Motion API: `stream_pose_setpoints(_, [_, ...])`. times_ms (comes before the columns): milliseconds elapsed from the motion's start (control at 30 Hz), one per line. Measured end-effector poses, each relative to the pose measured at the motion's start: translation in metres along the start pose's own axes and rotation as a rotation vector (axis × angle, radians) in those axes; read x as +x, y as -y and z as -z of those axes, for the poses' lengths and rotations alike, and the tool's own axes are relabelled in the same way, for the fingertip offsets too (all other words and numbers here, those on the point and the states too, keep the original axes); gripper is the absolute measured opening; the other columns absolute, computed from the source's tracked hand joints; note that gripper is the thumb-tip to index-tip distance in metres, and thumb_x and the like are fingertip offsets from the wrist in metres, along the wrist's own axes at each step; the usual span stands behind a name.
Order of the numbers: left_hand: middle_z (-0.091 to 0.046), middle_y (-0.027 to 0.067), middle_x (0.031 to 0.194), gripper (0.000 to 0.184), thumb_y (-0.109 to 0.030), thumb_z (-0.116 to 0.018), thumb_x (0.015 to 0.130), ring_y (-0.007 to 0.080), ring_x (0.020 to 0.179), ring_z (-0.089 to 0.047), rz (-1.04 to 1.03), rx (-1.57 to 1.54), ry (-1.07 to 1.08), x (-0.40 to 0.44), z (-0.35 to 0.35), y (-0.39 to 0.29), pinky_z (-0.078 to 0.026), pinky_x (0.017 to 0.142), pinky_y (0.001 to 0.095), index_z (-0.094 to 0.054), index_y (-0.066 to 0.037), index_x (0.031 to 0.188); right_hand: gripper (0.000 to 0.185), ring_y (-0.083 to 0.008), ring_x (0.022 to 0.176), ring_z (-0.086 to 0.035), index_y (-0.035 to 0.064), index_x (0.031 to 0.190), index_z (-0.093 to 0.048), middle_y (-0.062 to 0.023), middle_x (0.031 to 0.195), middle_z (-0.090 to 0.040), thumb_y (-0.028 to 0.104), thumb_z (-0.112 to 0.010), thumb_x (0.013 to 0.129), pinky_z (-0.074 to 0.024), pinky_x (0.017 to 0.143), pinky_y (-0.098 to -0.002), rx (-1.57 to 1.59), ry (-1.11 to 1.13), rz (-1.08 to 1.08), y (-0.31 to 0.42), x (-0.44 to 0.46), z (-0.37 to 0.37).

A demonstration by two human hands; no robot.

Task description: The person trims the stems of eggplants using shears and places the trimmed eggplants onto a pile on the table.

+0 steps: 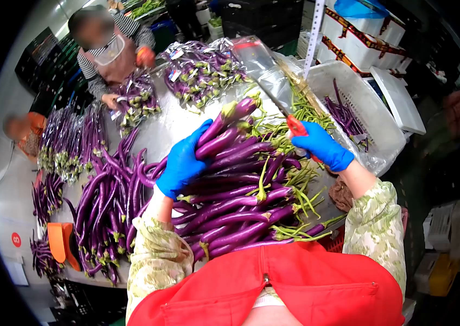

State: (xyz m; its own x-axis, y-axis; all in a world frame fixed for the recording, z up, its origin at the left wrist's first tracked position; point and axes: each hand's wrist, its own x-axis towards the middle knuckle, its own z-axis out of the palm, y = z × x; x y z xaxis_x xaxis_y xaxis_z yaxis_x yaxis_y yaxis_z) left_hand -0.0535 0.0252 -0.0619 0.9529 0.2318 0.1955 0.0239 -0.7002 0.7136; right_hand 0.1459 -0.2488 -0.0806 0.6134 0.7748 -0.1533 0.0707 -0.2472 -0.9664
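My left hand [182,167], in a blue glove, is wrapped round a few long purple eggplants [218,143], their green stem ends pointing up and right. My right hand [323,146], also blue-gloved, grips the red handle of a knife [271,99]. The blade slants up and left, apart from the held eggplants. Below both hands lies a large pile of eggplants [235,217], stem ends to the right. Thin green stem pieces [307,191] are scattered beside the pile and under the knife.
Across the metal table, a person [115,54] handles a bagged bunch of eggplants [138,100]. More bagged eggplants [202,73] lie behind. Loose eggplants [105,209] and an orange object [60,244] are at left. A white crate [390,144] holding eggplants stands at right.
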Motion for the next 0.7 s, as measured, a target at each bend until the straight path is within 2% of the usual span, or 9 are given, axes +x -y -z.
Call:
stream_pose_setpoints(33, [-0.06,0.018,0.114,0.075,-0.014,-0.07,0.069,0.0321,0.103,-0.061,-0.074,0.059,-0.076,0.0,0.003,0.005,-0.047,0.087,0.0373,-0.04,-0.016,0.137,0.047,-0.0079,0.076,-0.052,-0.0002,0.123,-0.054,-0.0003,0.087,-0.058,0.016,-0.061,0.079,-0.0434,0.068,-0.0244,-0.005,-0.028,-0.003,-0.008,0.004,-0.002])
stream_pose_setpoints(100, [-0.064,0.0145,0.107,0.065,-0.012,-0.07,0.07,0.0256,0.095,-0.064,-0.054,0.001,-0.249,0.002,0.018,0.015,-0.049,0.082,0.0336,-0.047,-0.012,0.131,0.033,-0.0055,0.068,-0.049,0.0007,0.111,-0.059,0.0035,0.081,-0.055,0.014,-0.061,0.081,-0.0413,0.061,-0.0223,0.108,-0.136,0.145,-0.004,-0.001,-0.01])
stream_pose_setpoints(167, [-0.065,0.0095,0.098,0.051,-0.008,-0.07,0.07,0.0196,0.085,-0.063,0.012,-0.274,-0.39,0.008,0.051,0.044,-0.049,0.076,0.0305,-0.054,-0.006,0.119,0.053,-0.0044,0.06,-0.044,0.0023,0.131,-0.047,0.0034,0.082,-0.054,0.01,-0.062,0.08,-0.0347,0.052,-0.0206,0.256,-0.087,0.01,-0.012,-0.002,0.002])
stream_pose_setpoints(200, [-0.064,0.0082,0.095,0.045,-0.005,-0.07,0.07,0.0193,0.082,-0.063,0.03,-0.456,-0.513,0.007,0.071,0.049,-0.049,0.075,0.0304,-0.056,-0.004,0.113,0.052,-0.0049,0.057,-0.043,0.0021,0.13,-0.047,0.0038,0.077,-0.053,0.008,-0.061,0.08,-0.0338,0.05,-0.0213,0.354,-0.125,0.011,0.004,-0.013,-0.005])
stream_pose_setpoints(233, [-0.064,0.0069,0.092,0.038,-0.002,-0.069,0.07,0.019,0.079,-0.062,0.03,-0.638,-0.638,0.004,0.091,0.05,-0.05,0.073,0.0303,-0.058,-0.002,0.107,0.049,-0.0048,0.056,-0.043,0.002,0.127,-0.048,0.0036,0.072,-0.051,0.009,-0.061,0.08,-0.0332,0.05,-0.0211,0.376,-0.174,0.03,0.007,-0.018,-0.007])
stream_pose_setpoints(267, [-0.064,0.0075,0.091,0.038,-0.001,-0.069,0.069,0.0198,0.08,-0.062,0.008,-0.738,-0.757,0.0,0.107,0.048,-0.05,0.074,0.0313,-0.059,-0.001,0.105,0.033,-0.0084,0.053,-0.048,0.0024,0.11,-0.053,0.001,0.065,-0.049,0.016,-0.063,0.081,-0.0375,0.047,-0.0224,0.326,-0.159,0.034,0.002,-0.021,-0.001])
stream_pose_setpoints(433, [-0.064,0.0093,0.088,0.035,-0.014,-0.072,0.072,0.0229,0.08,-0.062,-0.049,-1.137,-1.095,-0.032,0.166,0.057,-0.051,0.077,0.0359,-0.061,0.0,0.102,0.043,-0.0119,0.062,-0.054,0.0009,0.114,-0.05,-0.0035,0.077,-0.055,0.016,-0.065,0.077,-0.0444,0.057,-0.0233,0.288,-0.109,-0.036,-0.009,-0.036,-0.006])
stream_pose_setpoints(567, [-0.062,0.0119,0.086,0.034,-0.019,-0.07,0.074,0.0251,0.08,-0.06,-0.147,-1.039,-1.323,-0.053,0.178,0.044,-0.05,0.079,0.0373,-0.06,0.0,0.1,0.038,-0.0136,0.064,-0.058,0.0003,0.111,-0.053,-0.0052,0.073,-0.058,0.018,-0.062,0.078,-0.0468,0.059,-0.0253,0.2,0.01,-0.085,-0.01,-0.034,-0.012])
stream_pose_setpoints(700, [-0.061,0.0113,0.086,0.035,-0.028,-0.066,0.076,0.0257,0.08,-0.06,0.003,-1.029,-1.35,-0.072,0.169,0.03,-0.05,0.078,0.0403,-0.06,-0.003,0.1,0.034,-0.0159,0.066,-0.061,0.0013,0.102,-0.055,-0.0072,0.075,-0.061,0.021,-0.067,0.077,-0.0493,0.061,-0.0269,0.297,0.286,-0.27,0.037,-0.039,-0.025])
